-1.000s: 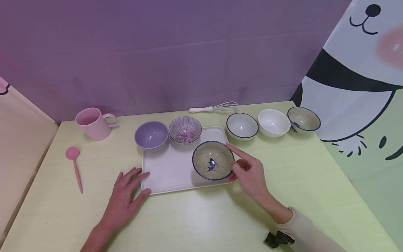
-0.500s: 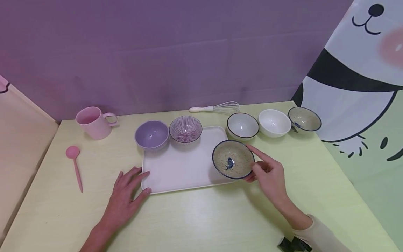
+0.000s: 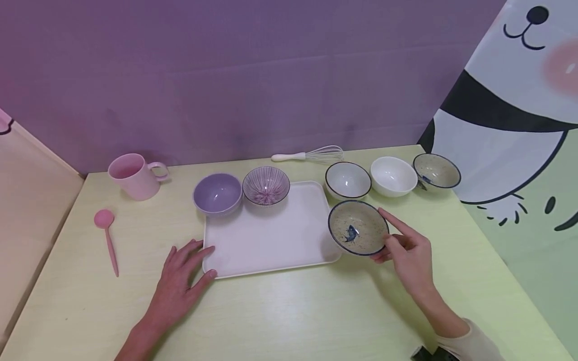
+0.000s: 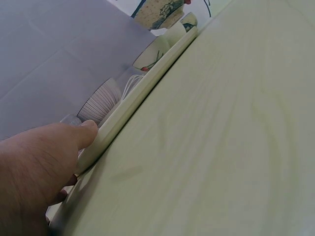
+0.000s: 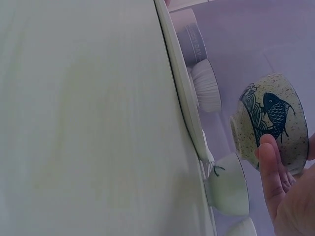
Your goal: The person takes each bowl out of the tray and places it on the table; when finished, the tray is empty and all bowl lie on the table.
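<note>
My right hand [image 3: 408, 255] grips a speckled beige bowl [image 3: 358, 228] with a blue rim and a blue fish inside. Thumb and fingers hold its right side. In the right wrist view the bowl [image 5: 273, 123] is raised above the table, its foot and painted fish showing. My left hand [image 3: 182, 281] rests at the white tray [image 3: 271, 245], fingers spread along its left edge and thumb at the near corner. In the left wrist view the thumb lies at the tray's rim [image 4: 142, 93]. A purple bowl [image 3: 218, 194] and a purple-striped bowl [image 3: 266, 186] stand at the tray's far side.
Behind the held bowl stand a dark-rimmed white bowl [image 3: 347, 180], a plain white bowl [image 3: 394, 176] and another beige bowl [image 3: 436, 171]. A whisk [image 3: 309, 154] lies at the back. A pink mug [image 3: 135, 178] and pink spoon [image 3: 107, 235] are at the left.
My right hand has carried the fish bowl rightward, from over the tray to beyond its right edge. My left hand has stayed at the tray's left side.
</note>
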Demonstrator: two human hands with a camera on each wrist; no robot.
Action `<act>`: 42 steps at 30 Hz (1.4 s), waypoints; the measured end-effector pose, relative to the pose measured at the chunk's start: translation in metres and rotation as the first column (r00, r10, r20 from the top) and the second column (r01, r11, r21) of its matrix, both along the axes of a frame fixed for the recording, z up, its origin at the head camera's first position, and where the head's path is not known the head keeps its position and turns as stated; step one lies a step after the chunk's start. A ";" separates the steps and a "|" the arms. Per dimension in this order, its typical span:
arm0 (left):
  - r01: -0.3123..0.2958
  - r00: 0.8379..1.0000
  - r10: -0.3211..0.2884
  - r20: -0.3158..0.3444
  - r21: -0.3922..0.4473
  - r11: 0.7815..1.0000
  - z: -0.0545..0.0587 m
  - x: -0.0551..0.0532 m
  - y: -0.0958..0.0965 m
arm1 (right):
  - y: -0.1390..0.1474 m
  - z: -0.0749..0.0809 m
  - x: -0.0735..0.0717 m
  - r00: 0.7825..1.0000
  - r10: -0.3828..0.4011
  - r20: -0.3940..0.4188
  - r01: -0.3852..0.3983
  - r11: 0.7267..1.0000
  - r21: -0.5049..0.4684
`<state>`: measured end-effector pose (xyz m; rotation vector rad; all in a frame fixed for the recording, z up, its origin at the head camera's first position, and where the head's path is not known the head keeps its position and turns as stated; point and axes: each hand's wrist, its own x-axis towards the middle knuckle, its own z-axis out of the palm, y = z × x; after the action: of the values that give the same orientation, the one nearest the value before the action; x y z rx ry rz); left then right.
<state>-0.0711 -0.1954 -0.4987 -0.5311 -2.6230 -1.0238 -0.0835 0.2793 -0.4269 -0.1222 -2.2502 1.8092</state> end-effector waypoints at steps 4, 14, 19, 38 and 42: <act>0.001 1.000 -0.001 -0.010 0.000 1.000 0.000 0.000 0.000 | 0.009 0.000 0.003 1.000 -0.031 0.001 0.031 0.999 -0.008; -0.001 1.000 0.001 0.001 0.004 1.000 0.000 0.001 0.000 | 0.036 -0.002 0.005 0.993 -0.116 0.022 0.117 0.992 -0.055; -0.002 1.000 0.002 -0.001 -0.001 1.000 0.000 0.000 -0.001 | 0.048 -0.003 0.004 0.987 -0.159 0.022 0.161 0.980 -0.119; -0.008 1.000 0.008 0.022 -0.009 1.000 -0.001 0.001 -0.002 | 0.095 -0.009 -0.007 0.921 -0.380 0.085 0.388 0.878 -0.282; -0.005 1.000 0.005 0.016 -0.004 1.000 0.000 0.001 -0.002 | 0.106 -0.012 -0.009 0.907 -0.412 0.092 0.418 0.846 -0.331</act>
<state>-0.0697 -0.1971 -0.4987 -0.5191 -2.6396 -1.0258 -0.0925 0.3851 -0.4385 -0.6410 -1.7124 1.9259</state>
